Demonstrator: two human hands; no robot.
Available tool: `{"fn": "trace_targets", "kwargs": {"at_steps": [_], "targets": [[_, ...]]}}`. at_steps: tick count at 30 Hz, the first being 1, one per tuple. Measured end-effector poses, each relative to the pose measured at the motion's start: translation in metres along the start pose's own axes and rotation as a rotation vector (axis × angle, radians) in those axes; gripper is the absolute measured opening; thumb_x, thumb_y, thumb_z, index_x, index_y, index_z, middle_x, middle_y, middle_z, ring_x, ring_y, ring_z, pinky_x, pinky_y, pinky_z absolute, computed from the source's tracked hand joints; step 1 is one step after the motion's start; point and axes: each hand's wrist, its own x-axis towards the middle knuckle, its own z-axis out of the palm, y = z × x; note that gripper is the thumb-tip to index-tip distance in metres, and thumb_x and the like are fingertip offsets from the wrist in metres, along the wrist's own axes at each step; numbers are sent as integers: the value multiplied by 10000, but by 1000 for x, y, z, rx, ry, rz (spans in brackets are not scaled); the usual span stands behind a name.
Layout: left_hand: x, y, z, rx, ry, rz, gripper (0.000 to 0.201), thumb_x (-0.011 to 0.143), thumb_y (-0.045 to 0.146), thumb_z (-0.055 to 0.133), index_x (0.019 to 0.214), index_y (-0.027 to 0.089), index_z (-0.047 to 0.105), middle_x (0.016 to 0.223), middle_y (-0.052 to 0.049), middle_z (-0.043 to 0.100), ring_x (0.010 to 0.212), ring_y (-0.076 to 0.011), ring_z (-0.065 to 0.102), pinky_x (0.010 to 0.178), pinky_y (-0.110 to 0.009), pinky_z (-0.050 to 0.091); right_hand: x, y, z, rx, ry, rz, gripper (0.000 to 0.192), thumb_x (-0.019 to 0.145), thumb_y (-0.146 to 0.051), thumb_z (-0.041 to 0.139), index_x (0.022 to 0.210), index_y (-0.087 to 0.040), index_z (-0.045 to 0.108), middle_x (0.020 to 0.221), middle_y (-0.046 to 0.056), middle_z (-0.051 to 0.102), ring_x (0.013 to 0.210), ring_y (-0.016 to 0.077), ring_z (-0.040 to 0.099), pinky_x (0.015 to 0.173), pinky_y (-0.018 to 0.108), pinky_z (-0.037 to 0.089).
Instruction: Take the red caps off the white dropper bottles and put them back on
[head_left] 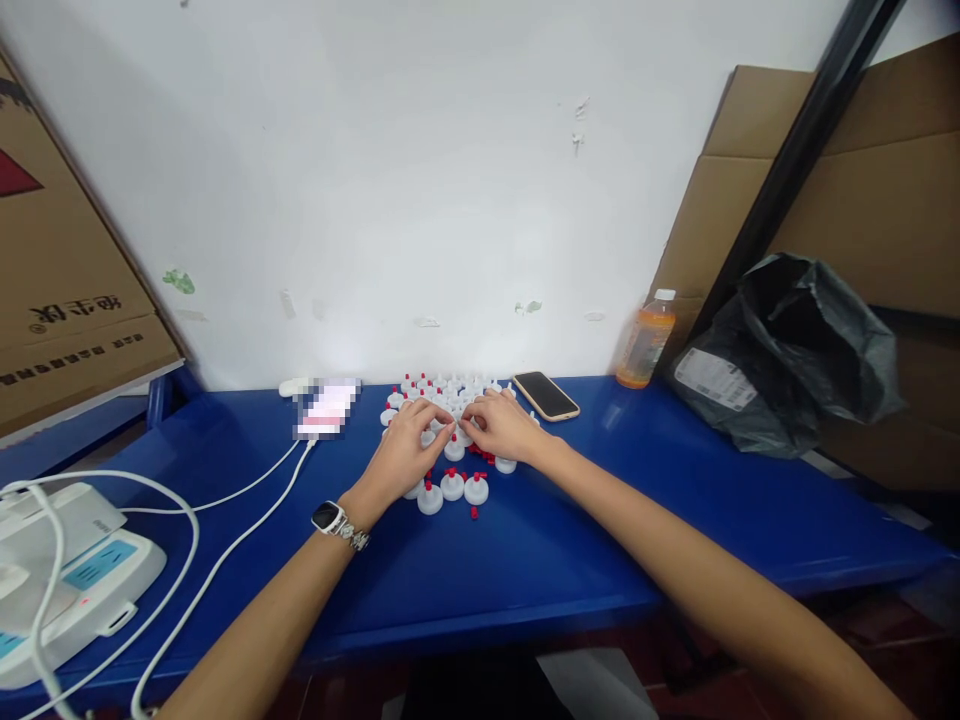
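Note:
Several small white round caps with red tips (452, 486) stand in a cluster on the blue table (525, 560). My left hand (409, 445), with a watch on its wrist, and my right hand (501, 425) meet over the middle of the cluster. Their fingertips pinch together around one small white cap (457, 432); which hand carries it I cannot tell. A few loose red tips (474, 513) lie near the front caps. More caps (442, 385) sit behind the hands, partly hidden.
A phone (546, 395) lies face up to the right of the caps, an orange drink bottle (645, 340) beyond it. A black plastic bag (787, 350) and cardboard stand at right. A blurred device (326, 408) with white cables and a white machine (67, 570) lie left.

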Motion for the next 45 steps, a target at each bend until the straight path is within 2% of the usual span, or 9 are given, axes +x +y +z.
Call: {"fn": "trace_targets", "kwargs": {"at_steps": [8, 17, 20, 22, 25, 30, 37, 42, 45], "targets": [[2, 0, -3, -27, 30, 23, 239, 986, 390, 476, 978, 217, 641, 1007, -52, 648, 960, -222, 570, 892, -384, 449, 7, 0, 0, 135, 38, 50, 426, 1029, -411, 387, 757, -184, 623, 666, 20, 613, 787, 186, 528, 797, 324, 294], [1, 0, -11, 3, 40, 42, 223, 986, 358, 478, 970, 220, 653, 1016, -55, 651, 989, -233, 555, 912, -397, 435, 0, 9, -10, 306, 143, 87, 348, 1021, -309, 367, 952, -184, 685, 761, 27, 646, 797, 176, 570, 755, 286, 358], [6, 9, -16, 23, -8, 84, 207, 974, 349, 500, 946, 219, 659, 1003, -53, 654, 972, -232, 560, 914, -406, 428, -4, 12, -13, 438, 195, 131, 387, 1024, -369, 350, 948, -182, 682, 697, 1, 606, 684, 150, 545, 684, 269, 361], [13, 21, -16, 21, -97, 135, 187, 957, 350, 534, 931, 224, 670, 966, -48, 652, 948, -229, 567, 901, -404, 433, -5, 14, -14, 557, 238, 159, 426, 1021, -429, 339, 922, -181, 672, 651, -15, 567, 632, 138, 523, 657, 265, 360], [21, 41, -10, 24, -225, 212, 141, 927, 337, 589, 925, 234, 685, 947, -44, 649, 932, -231, 567, 856, -387, 451, -4, 17, -12, 777, 330, 192, 499, 1002, -518, 324, 875, -171, 660, 617, -16, 536, 603, 134, 496, 657, 273, 367], [29, 58, 11, 143, -268, 244, 120, 912, 310, 617, 957, 226, 689, 1009, -64, 648, 962, -252, 572, 852, -399, 449, 2, 23, -12, 1117, 408, 286, 646, 943, -671, 272, 773, -165, 635, 538, -5, 494, 530, 133, 432, 605, 290, 346], [40, 50, 30, 225, -317, 221, 151, 910, 295, 604, 835, 213, 706, 939, -79, 663, 948, -274, 582, 854, -423, 450, -2, 21, -13, 1099, 380, 275, 622, 910, -682, 337, 701, -173, 627, 534, -4, 496, 533, 130, 449, 622, 293, 366], [37, 43, 25, 3, -175, 200, 130, 942, 301, 540, 916, 227, 644, 1060, -72, 661, 1015, -258, 587, 896, -418, 468, -5, 21, -19, 1101, 386, 276, 601, 926, -661, 329, 706, -180, 615, 551, 2, 506, 546, 132, 454, 627, 294, 373], [32, 44, 21, -192, -107, 154, 136, 978, 322, 480, 937, 225, 565, 1140, -75, 667, 1094, -244, 598, 945, -412, 468, -4, 24, -26, 1202, 399, 293, 642, 929, -683, 264, 706, -185, 603, 547, 7, 478, 532, 138, 425, 606, 297, 374]]}}
